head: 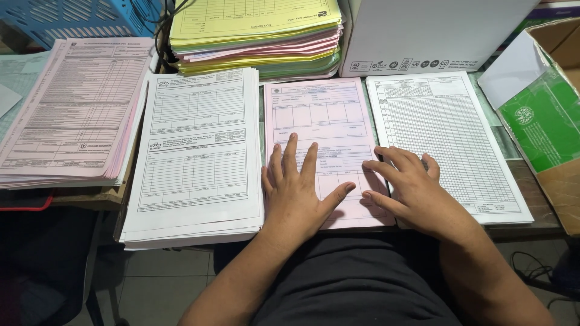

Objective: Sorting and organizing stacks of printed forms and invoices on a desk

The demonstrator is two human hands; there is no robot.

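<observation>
Desk [531, 187]: pink form stack [320, 121] central; left hand [296, 193] flat on it, fingers spread; right hand [411, 190] at its right edge, fingers loosely open, touching paper.

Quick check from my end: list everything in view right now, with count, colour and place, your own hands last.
pink stack: one, pink forms, centre of the desk, under both hands
white stack: one, white forms, left of the pink stack
grid stack: one, white gridded sheets, right of the pink stack
far-left stack: one, pink-topped forms, far left
mixed pile: one, yellow, pink and green sheets, back centre
white box: one, back right
cardboard box: one, brown with a green pack inside, right edge
blue basket: one, back left
left hand: flat, fingers spread, on the pink stack
right hand: across the pink stack's right edge and the grid stack
</observation>
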